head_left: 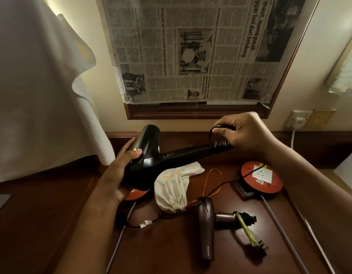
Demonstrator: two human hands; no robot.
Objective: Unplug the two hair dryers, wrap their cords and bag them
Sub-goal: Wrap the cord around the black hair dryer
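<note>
Black hair dryer (149, 161) is held above the table (171, 254): left hand (119, 171) grips its body, right hand (244, 133) fingers pinch its cord (220, 144); brown hair dryer (206, 224) lies beside cloth bag (171, 192).

Place: we take this for a bedroom or hotel room, at a dressing desk (191, 254).
Desk: we see dark polished wood with a raised back edge against a cream wall (111, 107).
Mirror: above the desk's back edge we find a wood frame (191, 113), its face covered by taped newspaper (191, 48).
Power: we note a wall socket (298, 120) with a white plug near the desk's right back corner, and a red extension reel (262, 179) on the desk's right side.
Linen: we see white cloth (36, 86) hanging over the desk's left edge.
Toiletries: we count two dryers (205, 224) and a drawstring bag (171, 190), things of a private room.
</note>
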